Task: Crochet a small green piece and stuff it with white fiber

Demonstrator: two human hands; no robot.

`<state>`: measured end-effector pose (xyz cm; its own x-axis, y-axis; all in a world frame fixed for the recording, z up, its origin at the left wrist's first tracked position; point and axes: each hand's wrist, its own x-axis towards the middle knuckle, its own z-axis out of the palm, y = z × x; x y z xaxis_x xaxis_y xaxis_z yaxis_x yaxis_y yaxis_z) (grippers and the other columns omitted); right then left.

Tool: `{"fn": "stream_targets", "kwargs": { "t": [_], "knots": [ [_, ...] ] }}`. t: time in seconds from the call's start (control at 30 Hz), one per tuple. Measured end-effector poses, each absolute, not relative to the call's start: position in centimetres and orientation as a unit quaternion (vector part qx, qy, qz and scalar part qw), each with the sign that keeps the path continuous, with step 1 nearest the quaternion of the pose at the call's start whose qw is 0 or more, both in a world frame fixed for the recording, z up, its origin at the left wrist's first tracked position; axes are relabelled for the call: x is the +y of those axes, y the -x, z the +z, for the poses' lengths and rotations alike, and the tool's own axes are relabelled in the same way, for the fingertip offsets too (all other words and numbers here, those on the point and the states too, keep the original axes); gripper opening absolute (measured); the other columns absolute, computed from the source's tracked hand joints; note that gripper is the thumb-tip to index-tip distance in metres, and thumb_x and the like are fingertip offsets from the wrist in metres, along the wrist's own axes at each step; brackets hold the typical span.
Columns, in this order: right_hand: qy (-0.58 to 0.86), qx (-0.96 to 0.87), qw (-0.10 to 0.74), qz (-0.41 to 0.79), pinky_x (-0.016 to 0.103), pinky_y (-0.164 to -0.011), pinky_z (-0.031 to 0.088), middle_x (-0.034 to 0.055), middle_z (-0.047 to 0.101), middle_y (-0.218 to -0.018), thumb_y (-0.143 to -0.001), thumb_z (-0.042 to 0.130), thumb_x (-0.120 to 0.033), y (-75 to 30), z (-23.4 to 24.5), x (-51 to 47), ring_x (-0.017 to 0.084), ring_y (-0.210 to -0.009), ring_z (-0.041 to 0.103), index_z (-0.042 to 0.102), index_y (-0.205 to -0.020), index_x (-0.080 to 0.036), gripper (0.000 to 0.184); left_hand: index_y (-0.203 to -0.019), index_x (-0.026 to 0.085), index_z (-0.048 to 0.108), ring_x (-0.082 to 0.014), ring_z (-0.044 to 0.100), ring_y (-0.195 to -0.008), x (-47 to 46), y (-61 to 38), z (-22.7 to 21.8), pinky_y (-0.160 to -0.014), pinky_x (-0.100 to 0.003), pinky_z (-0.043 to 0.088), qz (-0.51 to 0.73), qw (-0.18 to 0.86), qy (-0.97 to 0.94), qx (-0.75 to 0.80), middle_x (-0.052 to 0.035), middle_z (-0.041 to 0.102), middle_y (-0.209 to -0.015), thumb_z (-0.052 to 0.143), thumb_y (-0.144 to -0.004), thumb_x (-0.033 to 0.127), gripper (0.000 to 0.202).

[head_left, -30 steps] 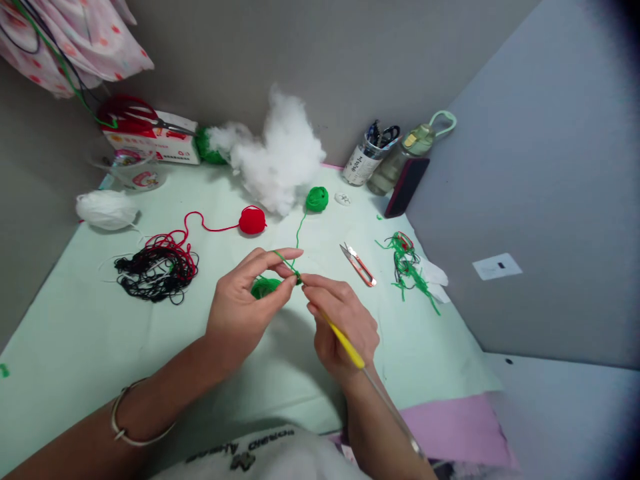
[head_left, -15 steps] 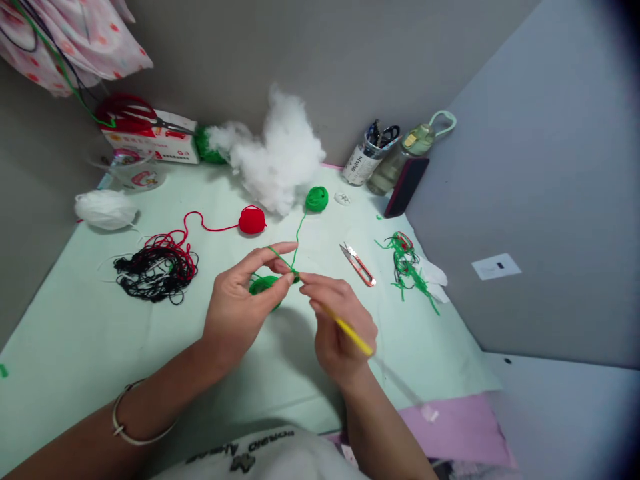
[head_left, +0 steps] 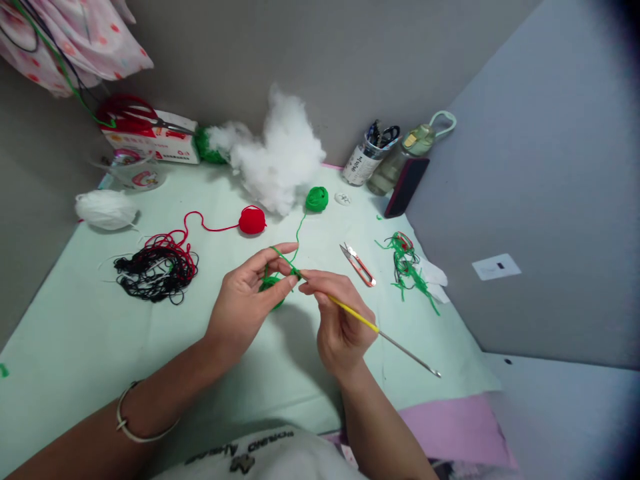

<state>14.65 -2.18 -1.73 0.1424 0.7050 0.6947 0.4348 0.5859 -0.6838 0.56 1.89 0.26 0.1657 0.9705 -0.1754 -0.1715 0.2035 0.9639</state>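
I see the small green piece [head_left: 295, 274] over the desk [head_left: 175, 360], where the two hands meet. The left hand [head_left: 245, 297] keeps its grip closed on it, the thumb pressing toward the fingers, while the index finger stretches out under a green strand [head_left: 283, 255]. The right hand [head_left: 345, 320] grips a yellow hook [head_left: 356, 315], fingers bent, tips beside the piece; the metal end points down and rightward. Both forearms slant inward. Farther away lies a green ball [head_left: 317, 199].
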Motion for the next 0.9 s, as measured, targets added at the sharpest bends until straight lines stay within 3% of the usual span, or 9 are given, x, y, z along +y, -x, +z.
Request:
{"fn": "stream_targets", "kwargs": {
  "t": [0.13, 0.23, 0.37, 0.5, 0.63, 0.73, 0.9],
  "knots": [
    [0.439, -0.678, 0.586, 0.066, 0.036, -0.080, 0.067, 0.0068, 0.081, -0.106, -0.097, 0.057, -0.006, -14.6, -2.0, -2.2, 0.021, -0.097, 0.079, 0.072, -0.119, -0.027, 0.034, -0.116, 0.028, 0.078, -0.0118, 0.056, -0.079, 1.7, -0.4, 0.2, -0.068, -0.021, 0.047, 0.465, 0.609, -0.442, 0.467, 0.0025, 0.061, -0.088, 0.079, -0.082, 0.024, 0.034],
    [0.467, -0.703, 0.537, -0.013, 0.034, -0.080, 0.067, 0.0073, 0.079, -0.114, -0.096, 0.060, -0.008, -14.5, -3.0, -2.7, 0.021, -0.101, 0.077, 0.068, -0.133, -0.032, 0.045, -0.115, 0.028, 0.078, -0.0130, 0.059, -0.085, 1.4, -0.5, 0.3, -0.079, -0.022, 0.048, 0.466, 0.607, -0.446, 0.464, 0.0023, 0.063, -0.088, 0.079, -0.083, 0.023, 0.033],
    [0.483, -0.704, 0.519, -0.048, 0.033, -0.079, 0.067, 0.0053, 0.077, -0.116, -0.093, 0.067, -0.011, -14.7, -3.6, -3.0, 0.023, -0.100, 0.076, 0.066, -0.138, -0.038, 0.053, -0.130, 0.024, 0.073, -0.0134, 0.060, -0.083, 1.3, -0.7, 0.7, -0.082, -0.025, 0.049, 0.420, 0.741, -0.349, 0.391, 0.0008, 0.066, -0.088, 0.080, -0.083, 0.026, 0.047],
    [0.446, -0.653, 0.609, 0.059, 0.036, -0.075, 0.067, 0.0054, 0.078, -0.106, -0.096, 0.063, -0.013, -15.1, -2.2, -2.7, 0.022, -0.095, 0.077, 0.075, -0.122, -0.033, 0.035, -0.130, 0.020, 0.072, -0.0139, 0.063, -0.086, 1.8, -0.4, 0.8, -0.086, -0.026, 0.048, 0.373, 0.827, -0.258, 0.331, -0.0008, 0.068, -0.087, 0.078, -0.084, 0.025, 0.046],
    [0.448, -0.545, 0.675, 0.214, 0.034, -0.061, 0.062, 0.0038, 0.077, -0.087, -0.100, 0.060, -0.020, -15.1, -0.5, -2.6, 0.018, -0.072, 0.073, 0.078, -0.104, -0.028, 0.020, -0.131, 0.022, 0.072, -0.0113, 0.057, -0.075, 2.2, 0.1, 1.0, -0.074, -0.024, 0.045, 0.410, 0.783, -0.299, 0.359, 0.0025, 0.062, -0.082, 0.080, -0.083, 0.025, 0.049],
    [0.443, -0.492, 0.697, 0.276, 0.031, -0.057, 0.060, 0.0040, 0.075, -0.086, -0.099, 0.063, -0.023, -15.1, -0.2, -2.6, 0.016, -0.067, 0.070, 0.078, -0.099, -0.025, 0.015, -0.128, 0.023, 0.074, -0.0111, 0.055, -0.073, 2.2, 0.2, 1.1, -0.068, -0.024, 0.043, 0.425, 0.753, -0.335, 0.375, 0.0019, 0.061, -0.085, 0.080, -0.083, 0.026, 0.045],
    [0.423, -0.483, 0.694, 0.327, 0.029, -0.059, 0.060, 0.0031, 0.075, -0.090, -0.098, 0.065, -0.025, -15.0, -0.6, -2.0, 0.015, -0.071, 0.070, 0.079, -0.096, -0.025, 0.014, -0.127, 0.029, 0.075, -0.0131, 0.059, -0.081, 1.7, -0.1, 0.9, -0.075, -0.025, 0.047, 0.416, 0.723, -0.400, 0.380, 0.0014, 0.063, -0.088, 0.078, -0.085, 0.023, 0.043]
  ]
}}
